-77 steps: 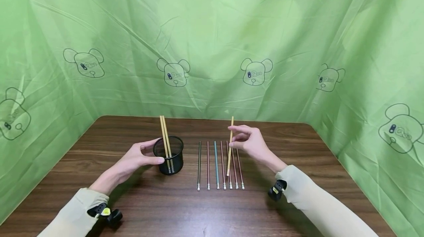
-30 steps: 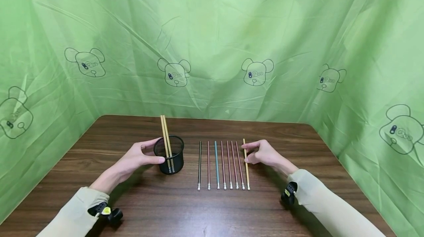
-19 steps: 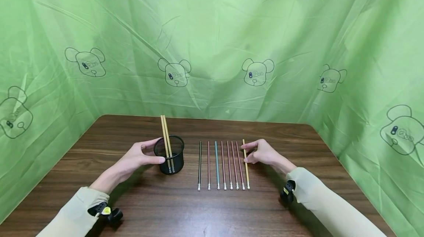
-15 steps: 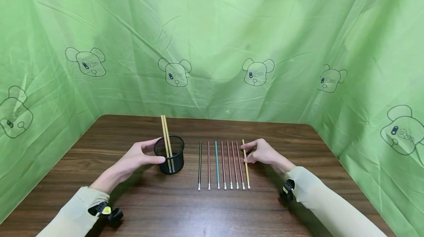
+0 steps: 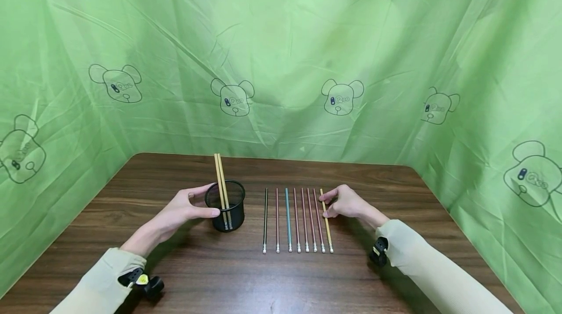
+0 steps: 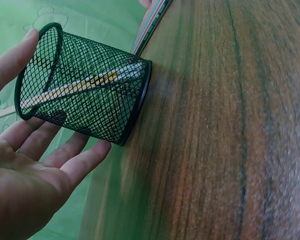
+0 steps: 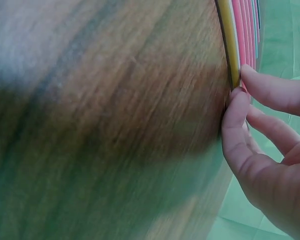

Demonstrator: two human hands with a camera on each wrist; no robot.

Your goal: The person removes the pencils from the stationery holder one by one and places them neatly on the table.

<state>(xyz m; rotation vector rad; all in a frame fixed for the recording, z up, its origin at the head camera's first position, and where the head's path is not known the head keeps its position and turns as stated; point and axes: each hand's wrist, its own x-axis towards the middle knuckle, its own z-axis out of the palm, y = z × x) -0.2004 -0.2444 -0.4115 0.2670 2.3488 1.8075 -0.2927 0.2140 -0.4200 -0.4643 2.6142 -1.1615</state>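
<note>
My left hand (image 5: 186, 206) holds a black mesh pencil cup (image 5: 234, 216), thumb on the near side of its rim and fingers around the far side. Two plain yellow pencils (image 5: 221, 177) lean inside the cup, eraser ends down, also seen through the mesh in the left wrist view. At the right end of a row of pencils, my right hand (image 5: 347, 202) pinches a yellow pencil (image 5: 328, 231) between thumb and fingers. That pencil lies on the table, eraser end toward me. In the right wrist view, the fingertips (image 7: 237, 100) touch the yellow pencil (image 7: 229, 40) beside the pink ones.
Left of the yellow pencil lie several pinkish-red pencils (image 5: 306, 221), a blue pencil (image 5: 288, 221) and a black pencil (image 5: 265, 221), roughly parallel with erasers lined up. The brown wood-grain table (image 5: 219, 275) is enclosed by green cloth (image 5: 281, 50) at the back and sides.
The right hand has brought the yellow pencil from above the row down to the table at its right end. Lately its far tip has shifted slightly left. The left hand and cup stay put.
</note>
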